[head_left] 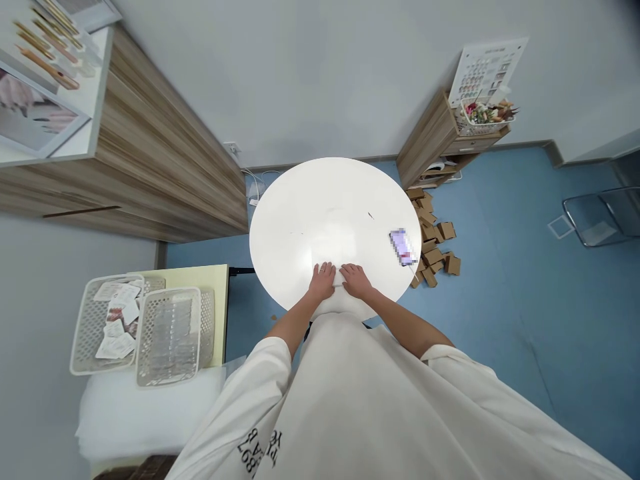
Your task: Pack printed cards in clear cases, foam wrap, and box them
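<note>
The smooth, glossy white table [320, 200], round and stiff-looking, stood ahead at twelve o'clock, probably heavy, its top too slick to grip, so best held by the rim. Beyond its three-to-four-o'clock edge lay matte brown boxes [447, 231]. The left hand [323, 281] and right hand [356, 281] rested palm-down, just apart, gripping nothing visible, near its six o'clock, with a blurred purple item [401, 247] at three.

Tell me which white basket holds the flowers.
The basket on the small wooden cabinet, beyond and right of the round table; the white baskets on the yellow table at left show papers and clear pieces instead.
</note>
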`<state>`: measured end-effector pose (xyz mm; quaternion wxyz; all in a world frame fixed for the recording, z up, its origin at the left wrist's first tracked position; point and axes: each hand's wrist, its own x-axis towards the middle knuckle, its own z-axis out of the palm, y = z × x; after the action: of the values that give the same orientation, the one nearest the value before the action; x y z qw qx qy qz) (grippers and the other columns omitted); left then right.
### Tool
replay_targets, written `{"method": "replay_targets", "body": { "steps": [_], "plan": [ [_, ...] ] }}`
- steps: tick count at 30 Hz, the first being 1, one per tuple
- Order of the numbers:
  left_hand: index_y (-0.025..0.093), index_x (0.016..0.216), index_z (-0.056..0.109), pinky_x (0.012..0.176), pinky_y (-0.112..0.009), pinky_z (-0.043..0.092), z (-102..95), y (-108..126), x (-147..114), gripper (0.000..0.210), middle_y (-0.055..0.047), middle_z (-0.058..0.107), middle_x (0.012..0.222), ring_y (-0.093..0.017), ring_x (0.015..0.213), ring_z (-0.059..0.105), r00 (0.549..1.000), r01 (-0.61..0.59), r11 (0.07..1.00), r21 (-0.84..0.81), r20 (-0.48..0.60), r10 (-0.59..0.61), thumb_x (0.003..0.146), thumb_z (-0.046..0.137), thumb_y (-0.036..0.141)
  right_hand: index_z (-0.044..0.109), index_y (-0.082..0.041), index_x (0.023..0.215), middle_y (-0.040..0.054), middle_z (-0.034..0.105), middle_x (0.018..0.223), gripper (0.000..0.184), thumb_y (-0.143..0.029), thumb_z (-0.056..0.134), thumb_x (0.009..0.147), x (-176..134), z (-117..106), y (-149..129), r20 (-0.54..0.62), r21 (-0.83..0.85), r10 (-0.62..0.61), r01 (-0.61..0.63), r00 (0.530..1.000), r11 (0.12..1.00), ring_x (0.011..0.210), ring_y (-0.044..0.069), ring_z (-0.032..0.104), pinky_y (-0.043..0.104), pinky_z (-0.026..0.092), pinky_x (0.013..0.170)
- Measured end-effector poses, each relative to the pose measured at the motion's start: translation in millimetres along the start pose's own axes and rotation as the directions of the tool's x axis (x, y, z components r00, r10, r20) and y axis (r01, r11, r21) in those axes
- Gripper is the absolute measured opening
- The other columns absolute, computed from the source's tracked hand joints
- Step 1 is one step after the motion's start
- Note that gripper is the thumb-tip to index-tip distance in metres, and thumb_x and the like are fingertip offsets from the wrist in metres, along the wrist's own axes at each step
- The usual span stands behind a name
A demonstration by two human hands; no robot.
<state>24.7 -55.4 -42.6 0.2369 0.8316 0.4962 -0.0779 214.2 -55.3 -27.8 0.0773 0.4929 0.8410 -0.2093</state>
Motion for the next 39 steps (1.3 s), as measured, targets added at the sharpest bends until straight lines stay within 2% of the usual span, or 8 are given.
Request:
{"method": "replay_targets", "body": {
  "steps": [11, 19, 24, 27, 30, 32, 35, 39],
  "plan": [
    [0.012, 0.152, 0.032, 0.121, -0.054, 0.010, 2.3, 0.6, -24.6, 0.084, -0.020, 0.043, 0.148, -0.038, 0.138, 0.035, 0.996, -0.085, 0.995, 0.059, -0.025, 0.087, 0.080, 0.063, 0.039, 0.049, -0.017, 0.134, 0.0159, 0.054, 0.137, 0.053, -0.024, 0.064, 0.083, -8.3, 4.2, -5.8, 0.040, -0.017, -0.133, 0.134, 0.990, 0.991, 0.131, 0.032, 0.043, 0.048, 0.024, 0.113],
    [0.015, 0.126, 0.061, 0.119, -0.054, 0.011, -8.2, -4.6, -18.9, 0.044, -0.017, 0.062, 0.122, -0.034, 0.127, 0.047, 0.998, -0.030, 0.999, 0.021, -0.051, 0.031, 0.087, 0.051, 0.034, 0.054, -0.019, 0.133, 0.0139, 0.054, 0.139, 0.047, -0.034, 0.056, 0.089, -1.1, -13.1, 6.6, 0.101, 0.086, -0.153, 0.145, 0.983, 0.986, 0.129, 0.031, 0.045, 0.046, 0.028, 0.110],
    [0.019, 0.114, 0.063, 0.118, -0.053, 0.014, -21.7, -5.7, -10.7, 0.031, -0.013, 0.063, 0.118, -0.031, 0.124, 0.050, 0.998, 0.026, 0.996, -0.080, -0.056, -0.030, 0.091, 0.049, 0.035, 0.065, -0.021, 0.120, 0.0120, 0.063, 0.121, 0.033, -0.023, 0.052, 0.090, 17.4, -19.6, 10.8, 0.113, 0.096, -0.104, 0.093, 0.988, 0.991, 0.117, 0.029, 0.051, 0.043, 0.033, 0.103],
    [0.020, 0.118, 0.060, 0.119, -0.048, 0.018, -26.1, -3.9, -6.1, 0.030, -0.013, 0.060, 0.124, -0.028, 0.124, 0.050, 0.989, 0.028, 0.992, -0.125, -0.140, -0.045, 0.096, 0.044, 0.032, 0.065, -0.021, 0.121, 0.0121, 0.062, 0.123, 0.034, -0.025, 0.051, 0.090, 29.9, -21.8, 8.4, 0.093, 0.134, -0.023, 0.010, 0.995, 0.991, 0.118, 0.029, 0.050, 0.044, 0.031, 0.105],
    [0.019, 0.117, 0.060, 0.117, -0.049, 0.019, -27.6, -5.1, 2.4, 0.030, -0.015, 0.058, 0.127, -0.029, 0.127, 0.048, 0.979, 0.105, 0.985, -0.136, -0.159, -0.126, 0.099, 0.038, 0.030, 0.052, -0.021, 0.139, 0.0134, 0.051, 0.141, 0.048, -0.028, 0.051, 0.092, 34.4, -20.8, 5.7, -0.001, 0.191, 0.154, -0.151, 0.988, 0.970, 0.130, 0.030, 0.042, 0.044, 0.027, 0.110],
    [0.018, 0.116, 0.060, 0.117, -0.051, 0.019, -28.4, -8.2, 9.8, 0.031, -0.016, 0.056, 0.129, -0.030, 0.130, 0.045, 0.971, 0.171, 0.976, -0.132, -0.145, -0.189, 0.100, 0.036, 0.029, 0.041, -0.020, 0.148, 0.0142, 0.041, 0.150, 0.056, -0.031, 0.050, 0.093, 32.6, -18.4, 5.4, -0.041, 0.241, 0.308, -0.289, 0.951, 0.926, 0.136, 0.030, 0.035, 0.045, 0.026, 0.111],
    [0.017, 0.117, 0.059, 0.116, -0.051, 0.019, -29.9, -12.7, 19.6, 0.029, -0.016, 0.055, 0.129, -0.030, 0.131, 0.043, 0.967, 0.225, 0.968, -0.110, -0.094, -0.236, 0.098, 0.038, 0.024, 0.029, -0.019, 0.153, 0.0154, 0.038, 0.152, 0.063, -0.034, 0.047, 0.095, 26.6, -14.1, 7.8, 0.023, 0.324, 0.492, -0.472, 0.870, 0.819, 0.135, 0.031, 0.037, 0.044, 0.031, 0.109],
    [0.018, 0.125, 0.052, 0.115, -0.049, 0.020, -29.2, -13.1, 23.4, 0.031, -0.015, 0.053, 0.131, -0.029, 0.132, 0.042, 0.961, 0.264, 0.959, -0.103, -0.056, -0.271, 0.095, 0.042, 0.021, 0.030, -0.018, 0.152, 0.0155, 0.043, 0.147, 0.061, -0.037, 0.045, 0.096, 21.2, -10.1, 13.1, 0.149, 0.390, 0.582, -0.588, 0.800, 0.708, 0.131, 0.031, 0.043, 0.041, 0.037, 0.103]
  ]
}}
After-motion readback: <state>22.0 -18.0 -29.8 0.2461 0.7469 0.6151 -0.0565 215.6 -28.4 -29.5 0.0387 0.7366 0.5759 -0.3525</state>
